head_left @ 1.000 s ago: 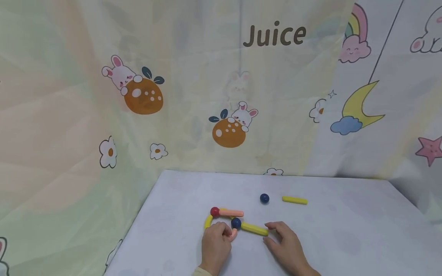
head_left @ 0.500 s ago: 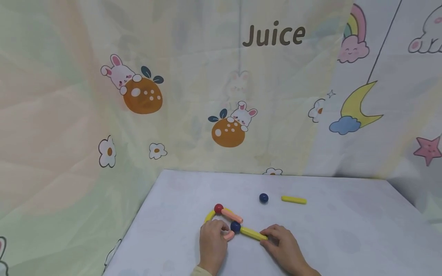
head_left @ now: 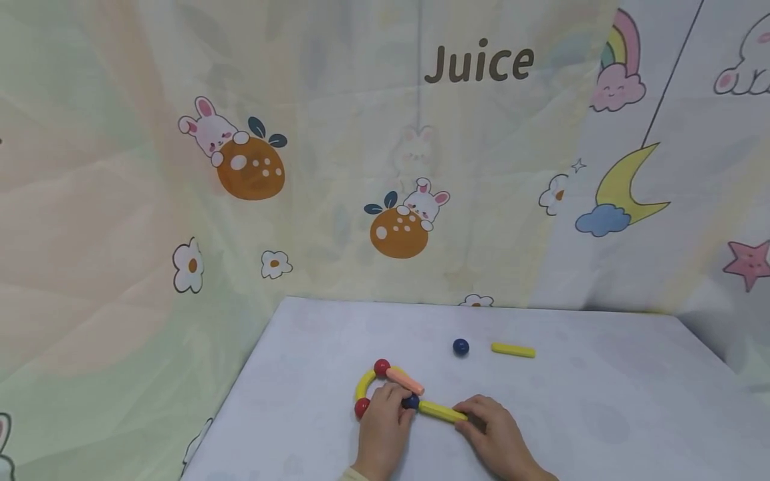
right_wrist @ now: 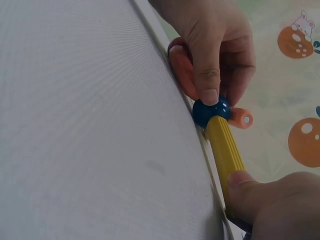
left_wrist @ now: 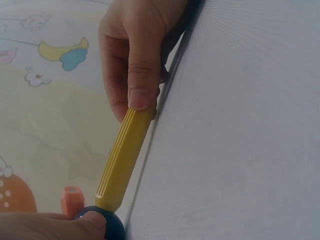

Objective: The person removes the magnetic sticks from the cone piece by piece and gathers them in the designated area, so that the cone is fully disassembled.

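Observation:
My left hand (head_left: 385, 431) pinches a dark blue ball (head_left: 412, 401) between thumb and fingers. The straight yellow magnetic stick (head_left: 441, 411) meets that ball at one end, and my right hand (head_left: 498, 434) pinches its other end. In the right wrist view a curved orange-pink stick (right_wrist: 183, 70) runs from the ball beneath my left hand. Behind, a red ball (head_left: 381, 368) joins a curved yellow stick (head_left: 364, 385) and a straight pink stick (head_left: 405, 381). Beside my left hand lies another red ball (head_left: 362, 408), partly covered.
Farther back on the white table (head_left: 601, 387) lie a loose dark blue ball (head_left: 460, 347) and a loose straight yellow stick (head_left: 513, 350). A printed curtain (head_left: 325, 133) hangs behind the table's far edge.
My right hand has taken hold of the yellow stick's end. My left hand has moved from the curved pink stick onto the blue ball. The straight pink stick's free end has swung nearer.

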Demonstrator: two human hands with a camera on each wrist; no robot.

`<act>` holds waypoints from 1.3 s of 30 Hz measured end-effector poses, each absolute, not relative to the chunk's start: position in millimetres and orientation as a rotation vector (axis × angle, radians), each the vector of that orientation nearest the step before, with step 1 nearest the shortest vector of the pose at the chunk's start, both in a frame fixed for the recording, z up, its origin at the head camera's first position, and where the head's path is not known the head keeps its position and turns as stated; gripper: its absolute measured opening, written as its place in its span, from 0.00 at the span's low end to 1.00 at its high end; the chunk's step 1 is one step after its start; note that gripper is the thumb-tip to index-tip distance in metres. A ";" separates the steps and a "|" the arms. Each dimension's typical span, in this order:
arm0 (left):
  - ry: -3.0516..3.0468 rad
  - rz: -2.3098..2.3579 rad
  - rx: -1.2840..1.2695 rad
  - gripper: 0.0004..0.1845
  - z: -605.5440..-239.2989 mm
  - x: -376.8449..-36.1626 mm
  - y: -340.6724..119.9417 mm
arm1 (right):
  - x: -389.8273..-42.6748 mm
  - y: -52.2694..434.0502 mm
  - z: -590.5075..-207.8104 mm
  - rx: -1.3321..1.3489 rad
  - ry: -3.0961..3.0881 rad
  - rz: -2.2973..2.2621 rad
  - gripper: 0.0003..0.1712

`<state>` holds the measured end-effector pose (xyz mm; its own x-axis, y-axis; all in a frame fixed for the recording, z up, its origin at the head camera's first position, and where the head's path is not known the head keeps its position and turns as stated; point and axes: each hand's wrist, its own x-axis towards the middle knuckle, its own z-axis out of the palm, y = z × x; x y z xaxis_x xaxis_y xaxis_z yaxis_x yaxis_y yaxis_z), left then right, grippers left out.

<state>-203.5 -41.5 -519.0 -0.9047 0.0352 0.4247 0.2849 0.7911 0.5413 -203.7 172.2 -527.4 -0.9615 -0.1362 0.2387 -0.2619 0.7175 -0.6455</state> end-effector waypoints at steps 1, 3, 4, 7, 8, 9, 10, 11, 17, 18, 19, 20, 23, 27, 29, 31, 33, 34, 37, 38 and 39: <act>-2.602 -0.895 -0.228 0.14 -518.1 -203.6 -40.7 | -203.5 172.4 -527.1 0.319 -2.748 1.069 0.14; -2.627 -0.934 -0.211 0.14 -516.6 -204.1 -39.4 | -203.0 172.5 -526.4 0.318 -2.749 1.066 0.14; -2.636 -0.953 -0.208 0.14 -515.6 -204.2 -38.8 | -202.8 172.3 -526.0 0.316 -2.750 1.063 0.14; -2.654 -0.981 -0.206 0.14 -514.4 -204.4 -38.5 | -202.1 170.2 -524.4 0.295 -2.755 1.059 0.13; -2.655 -0.988 -0.205 0.14 -513.8 -204.3 -38.5 | -202.0 169.1 -523.7 0.284 -2.756 1.058 0.13; -2.655 -0.994 -0.203 0.14 -513.5 -204.4 -38.5 | -202.1 167.7 -523.0 0.271 -2.757 1.056 0.12; -2.654 -0.995 -0.199 0.15 -513.3 -204.2 -38.2 | -202.1 166.5 -522.3 0.259 -2.758 1.049 0.12; -2.654 -1.001 -0.195 0.15 -513.2 -204.2 -38.0 | -201.9 165.4 -521.6 0.247 -2.758 1.043 0.12; -2.641 -1.031 -0.179 0.15 -512.7 -204.6 -36.7 | -202.6 164.2 -519.6 0.207 -2.759 1.012 0.11; -2.628 -1.029 -0.178 0.14 -513.4 -204.8 -36.8 | -203.2 166.0 -519.9 0.194 -2.758 1.010 0.12; -2.615 -1.020 -0.173 0.14 -514.4 -204.9 -37.1 | -204.1 168.5 -520.0 0.182 -2.756 1.003 0.12; -2.600 -1.007 -0.173 0.14 -515.7 -205.2 -37.5 | -205.4 171.9 -520.5 0.170 -2.752 0.995 0.12; -2.551 -0.976 -0.183 0.14 -519.2 -205.8 -38.9 | -210.5 185.1 -522.5 0.124 -2.729 0.993 0.13; -2.544 -0.972 -0.178 0.14 -521.2 -205.9 -40.9 | -220.1 204.5 -524.2 0.080 -2.720 1.027 0.13; -2.556 -0.986 -0.161 0.14 -521.4 -205.6 -41.1 | -225.5 216.2 -523.8 0.060 -2.724 1.027 0.13; -2.570 -1.011 -0.142 0.14 -521.5 -205.1 -40.9 | -231.1 229.8 -522.6 0.040 -2.727 0.999 0.14; -2.582 -1.034 -0.131 0.14 -521.3 -204.9 -40.5 | -236.7 244.6 -521.2 0.034 -2.727 0.941 0.14; -2.591 -1.037 -0.124 0.14 -521.3 -205.1 -40.2 | -239.3 251.9 -520.6 0.034 -2.733 0.900 0.14; -2.608 -1.048 -0.117 0.14 -520.2 -205.2 -39.7 | -246.9 271.2 -519.6 0.036 -2.744 0.800 0.14; -2.612 -1.048 -0.116 0.14 -519.8 -205.2 -39.6 | -248.8 276.2 -519.3 0.035 -2.749 0.778 0.14; -2.616 -1.048 -0.115 0.14 -519.4 -205.2 -39.4 | -250.5 280.4 -519.0 0.030 -2.756 0.761 0.14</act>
<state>-205.2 -39.4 -519.4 -0.9457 -0.0438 0.3221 0.1907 0.7278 0.6588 -250.5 280.4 -519.0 -0.9601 0.0547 0.2742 -0.0938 0.8608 -0.5003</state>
